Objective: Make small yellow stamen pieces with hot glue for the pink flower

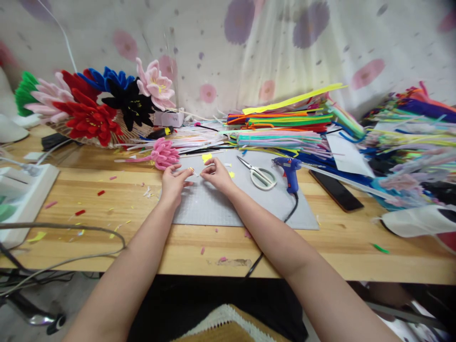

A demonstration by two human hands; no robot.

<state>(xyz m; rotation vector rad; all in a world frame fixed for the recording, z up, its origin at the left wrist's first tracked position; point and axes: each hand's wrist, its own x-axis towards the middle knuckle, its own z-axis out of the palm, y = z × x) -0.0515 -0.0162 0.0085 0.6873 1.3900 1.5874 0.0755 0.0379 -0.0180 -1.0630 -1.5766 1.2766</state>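
Observation:
Over the grey cutting mat [206, 209], my left hand [174, 184] pinches a small white-and-yellow piece [194, 173] between thumb and fingertips. It is too small to make out its kind. My right hand [217, 176] is closed at the other side, its fingertips on the piece's white end. Beyond my left hand lies a pink pipe-cleaner flower [165, 154] with its stem to the left. Yellow scraps [207, 157] lie just past my right hand. To its right, scissors [257, 174] with pale handles rest on the mat, beside a blue glue gun [290, 173].
Colourful pipe-cleaner flowers [93, 118] stand at the back left. Bundles of pipe cleaners [281, 137] line the back and right. A phone [336, 191] lies right of the mat, a white power strip [33, 199] at the left. Cables and small scraps are scattered on the wooden table [142, 256].

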